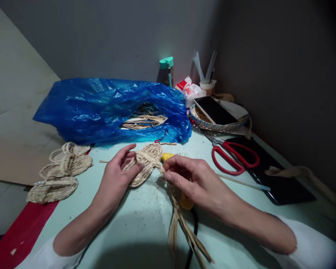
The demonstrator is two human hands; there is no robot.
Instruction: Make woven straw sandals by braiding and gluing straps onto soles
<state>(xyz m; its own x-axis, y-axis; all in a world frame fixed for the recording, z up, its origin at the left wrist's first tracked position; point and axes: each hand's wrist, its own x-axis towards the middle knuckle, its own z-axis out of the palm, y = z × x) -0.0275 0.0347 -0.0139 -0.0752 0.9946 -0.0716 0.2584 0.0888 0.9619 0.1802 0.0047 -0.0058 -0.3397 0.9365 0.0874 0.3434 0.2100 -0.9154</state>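
My left hand [119, 170] grips a small woven straw slipper [149, 155] by its left side, thumb on top and fingers beneath. From the slipper's right side runs a straw braid [172, 192], pinched between the thumb and fingers of my right hand [194, 179]. Below the pinch the braid hangs toward me and splits into loose, flat straw strands [186, 226]. Behind and under my right hand lies a yellow tool [187, 201], mostly hidden, with a black cable [195, 224]. Several similar straw slippers [53, 189] rest at the table's left edge.
A blue plastic bag [106, 101] with straw inside lies across the back. To the right are red-handled scissors [235, 158], a translucent stick [243, 181], a black tablet-like slab [280, 183] and a phone [215, 110] on a round basket [197, 116]. A teal-lidded bottle [166, 71] stands behind.
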